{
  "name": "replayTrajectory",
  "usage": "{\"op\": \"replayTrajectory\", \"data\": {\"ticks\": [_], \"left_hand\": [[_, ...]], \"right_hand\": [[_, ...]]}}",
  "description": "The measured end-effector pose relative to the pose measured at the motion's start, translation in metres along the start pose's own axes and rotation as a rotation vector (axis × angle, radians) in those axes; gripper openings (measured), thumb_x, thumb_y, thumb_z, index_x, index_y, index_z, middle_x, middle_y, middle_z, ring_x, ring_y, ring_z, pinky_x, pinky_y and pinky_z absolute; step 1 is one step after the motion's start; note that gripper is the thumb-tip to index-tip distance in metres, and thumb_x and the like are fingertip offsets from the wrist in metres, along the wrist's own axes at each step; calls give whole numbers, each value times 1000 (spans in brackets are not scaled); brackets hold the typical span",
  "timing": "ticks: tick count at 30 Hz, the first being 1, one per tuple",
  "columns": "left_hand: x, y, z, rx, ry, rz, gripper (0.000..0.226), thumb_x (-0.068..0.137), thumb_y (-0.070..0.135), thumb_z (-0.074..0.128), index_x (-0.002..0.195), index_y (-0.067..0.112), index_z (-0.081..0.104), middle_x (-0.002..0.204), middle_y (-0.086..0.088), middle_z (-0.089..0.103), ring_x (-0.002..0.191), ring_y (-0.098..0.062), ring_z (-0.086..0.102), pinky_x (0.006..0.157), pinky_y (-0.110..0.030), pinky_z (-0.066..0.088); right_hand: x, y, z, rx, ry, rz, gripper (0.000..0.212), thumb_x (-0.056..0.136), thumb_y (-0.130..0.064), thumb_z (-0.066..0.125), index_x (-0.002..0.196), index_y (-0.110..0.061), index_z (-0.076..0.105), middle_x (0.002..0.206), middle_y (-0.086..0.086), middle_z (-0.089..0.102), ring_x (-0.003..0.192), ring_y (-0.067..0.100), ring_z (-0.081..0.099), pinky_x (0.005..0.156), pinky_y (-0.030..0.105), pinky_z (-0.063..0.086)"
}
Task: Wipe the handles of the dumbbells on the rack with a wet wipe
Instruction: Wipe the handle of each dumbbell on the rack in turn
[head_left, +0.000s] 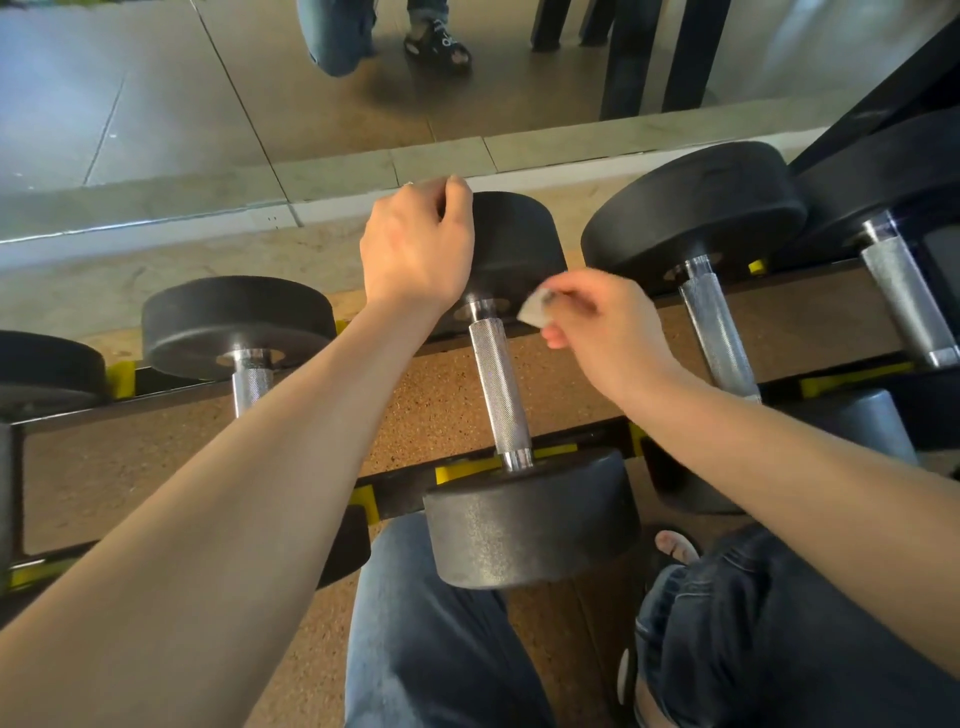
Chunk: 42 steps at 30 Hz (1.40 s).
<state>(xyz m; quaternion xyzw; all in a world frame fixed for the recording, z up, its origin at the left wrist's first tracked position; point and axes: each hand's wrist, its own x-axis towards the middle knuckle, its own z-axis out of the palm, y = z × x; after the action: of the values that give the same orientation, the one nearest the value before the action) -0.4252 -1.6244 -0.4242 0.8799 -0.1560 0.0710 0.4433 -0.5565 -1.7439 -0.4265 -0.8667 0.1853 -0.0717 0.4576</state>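
A black dumbbell with a knurled metal handle lies across the rack in the middle of the view. My left hand grips the top of its far weight head, fingers curled over the edge. My right hand pinches a small folded wet wipe, held just right of the handle's far end and apart from the metal. The near weight head sits over my knee.
More dumbbells lie on the rack: one to the left, two to the right. A mirror at the back reflects legs and black posts. Yellow cradles mark the rack rails. My knees in jeans are below.
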Motion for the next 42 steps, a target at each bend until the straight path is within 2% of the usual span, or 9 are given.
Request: {"op": "replayTrajectory", "data": {"ticks": [5, 9, 16, 21, 25, 28, 33, 39, 42], "left_hand": [[0, 1, 1, -1, -1, -5, 42, 101, 36, 35, 69, 20, 57, 63, 1, 54, 62, -12, 53, 57, -24, 35], [-2, 3, 0, 2, 2, 1, 43, 102, 32, 36, 62, 24, 48, 58, 4, 46, 56, -11, 45, 54, -24, 31], [-4, 8, -4, 20, 0, -1, 46, 100, 28, 38, 55, 24, 35, 53, 5, 35, 51, -12, 34, 50, -29, 25], [-6, 9, -6, 3, -4, 7, 45, 101, 27, 37, 56, 25, 37, 53, 6, 36, 51, -11, 36, 51, -26, 25], [-6, 10, -5, 6, 4, 3, 45, 101, 27, 37, 56, 25, 38, 53, 6, 37, 51, -11, 36, 51, -24, 25], [-7, 11, -6, 18, 16, -6, 46, 102, 27, 37, 56, 26, 37, 54, 6, 37, 51, -12, 37, 48, -16, 24], [-9, 13, -7, 16, 16, -16, 46, 103, 27, 37, 56, 25, 37, 54, 6, 36, 51, -11, 37, 47, -14, 22], [-7, 9, -3, 13, 17, -20, 44, 103, 31, 35, 60, 27, 45, 57, 6, 43, 56, -11, 44, 52, -20, 29], [-6, 8, -3, 11, 18, -15, 45, 101, 30, 36, 57, 25, 42, 54, 4, 40, 53, -12, 40, 52, -26, 28]], "right_hand": [[2, -5, 32, 447, -76, 694, 7, 94, -8, 58, 98, -9, 63, 84, 4, 63, 74, 12, 58, 82, 23, 50], [-6, -11, 28, 576, 2, 754, 8, 94, -6, 58, 87, -7, 59, 85, 6, 61, 79, 14, 57, 85, 27, 52], [-14, -18, 28, -640, -343, -703, 23, 95, -13, 56, 118, -14, 59, 104, 0, 64, 99, 10, 59, 86, 21, 50], [-5, -13, 28, -983, -565, -966, 16, 92, -5, 54, 106, -14, 56, 85, 0, 55, 90, 17, 53, 77, 34, 52], [-16, -15, -3, -415, -768, -332, 17, 98, -22, 49, 98, -26, 65, 86, -12, 64, 78, 0, 59, 70, 18, 46], [-12, 1, -16, -59, -295, 71, 18, 98, -20, 51, 106, -22, 66, 84, -8, 64, 76, 3, 61, 75, 23, 50], [-5, 4, 11, -271, -336, 482, 15, 89, -11, 63, 104, -13, 65, 95, 7, 66, 82, 17, 66, 79, 31, 57], [-17, -7, 3, 152, -299, 730, 8, 93, -6, 59, 101, -7, 60, 81, 8, 58, 67, 13, 54, 65, 21, 49], [-16, -6, 0, 122, -195, 496, 25, 94, -10, 57, 119, -10, 61, 100, 9, 64, 75, 11, 60, 63, 20, 50]]}}
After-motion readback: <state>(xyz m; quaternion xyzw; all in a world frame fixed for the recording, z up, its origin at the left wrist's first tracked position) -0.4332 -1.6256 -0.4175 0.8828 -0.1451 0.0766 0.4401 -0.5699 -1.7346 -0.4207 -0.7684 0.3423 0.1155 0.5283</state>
